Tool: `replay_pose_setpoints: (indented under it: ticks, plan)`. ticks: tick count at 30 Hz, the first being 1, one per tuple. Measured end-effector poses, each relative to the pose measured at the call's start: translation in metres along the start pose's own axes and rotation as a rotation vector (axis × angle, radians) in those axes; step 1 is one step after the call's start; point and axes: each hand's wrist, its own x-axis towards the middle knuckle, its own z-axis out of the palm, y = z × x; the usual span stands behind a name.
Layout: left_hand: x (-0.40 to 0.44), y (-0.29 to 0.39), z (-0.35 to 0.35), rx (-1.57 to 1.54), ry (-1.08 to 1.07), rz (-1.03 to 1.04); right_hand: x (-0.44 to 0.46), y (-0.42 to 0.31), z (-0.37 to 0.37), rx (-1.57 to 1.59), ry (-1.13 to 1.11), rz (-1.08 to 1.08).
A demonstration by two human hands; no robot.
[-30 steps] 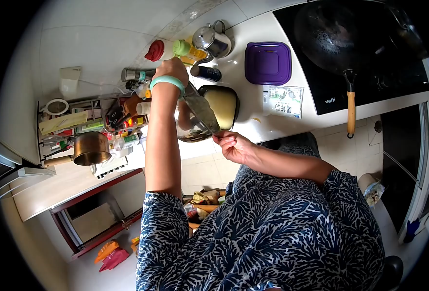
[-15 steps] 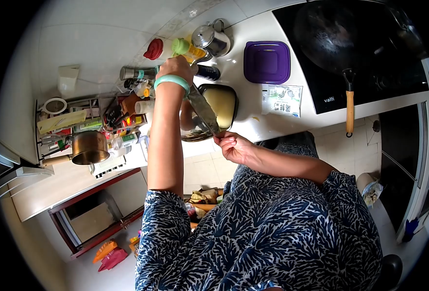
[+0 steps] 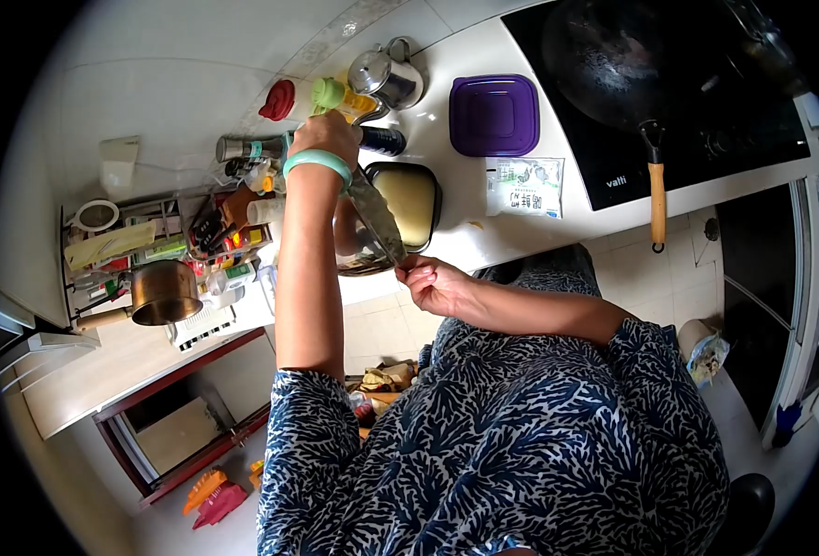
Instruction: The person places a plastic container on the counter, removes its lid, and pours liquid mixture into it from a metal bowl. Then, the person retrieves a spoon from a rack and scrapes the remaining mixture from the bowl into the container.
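Left hand (image 3: 324, 136) closed round far end of flat blade (image 3: 380, 220); right hand (image 3: 433, 285) pinches near tip. Blade slants beside dark-rimmed container (image 3: 438, 206), left part of surface (image 3: 462, 185).

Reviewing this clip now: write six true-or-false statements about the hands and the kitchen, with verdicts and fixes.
1. The left hand has a pale green bangle on its wrist. True.
2. The right hand is at the lower end of the blade in the picture. True.
3. The left hand grips a kettle. False: it is at the upper end of the blade.
4. A wok with a wooden handle rests on the black stove. True.
5. The wooden handle points toward the wall. False: it points past the front of the white counter.
6. Nothing lies between blade and stove. False: a purple container and a printed packet do.
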Motion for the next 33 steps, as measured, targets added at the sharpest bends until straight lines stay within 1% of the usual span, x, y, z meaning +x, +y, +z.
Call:
replay_pose_setpoints:
  ticks: [8,11,13,17,24,26,33]
  plan:
    - [0.001,-0.010,0.003,-0.019,0.003,-0.020,-0.001,0.004,0.001,-0.002,0.035,-0.036]
    - [-0.003,-0.009,-0.002,0.038,-0.012,-0.034,0.001,0.003,0.004,-0.013,0.021,-0.030]
    - [0.000,-0.013,0.003,0.033,0.005,-0.032,0.001,0.003,0.005,-0.042,0.047,-0.077]
    - [0.002,-0.012,0.003,0.020,-0.014,-0.045,0.004,0.000,-0.001,-0.013,0.008,-0.019]
    - [0.001,-0.013,0.003,0.025,-0.005,-0.050,0.002,0.004,0.003,-0.029,0.011,-0.040]
    - [0.001,-0.015,0.004,0.028,-0.013,-0.049,-0.002,0.009,0.010,-0.042,0.060,-0.057]
    - [0.000,-0.012,0.002,0.015,-0.006,-0.046,-0.002,0.009,0.010,-0.045,0.058,-0.064]
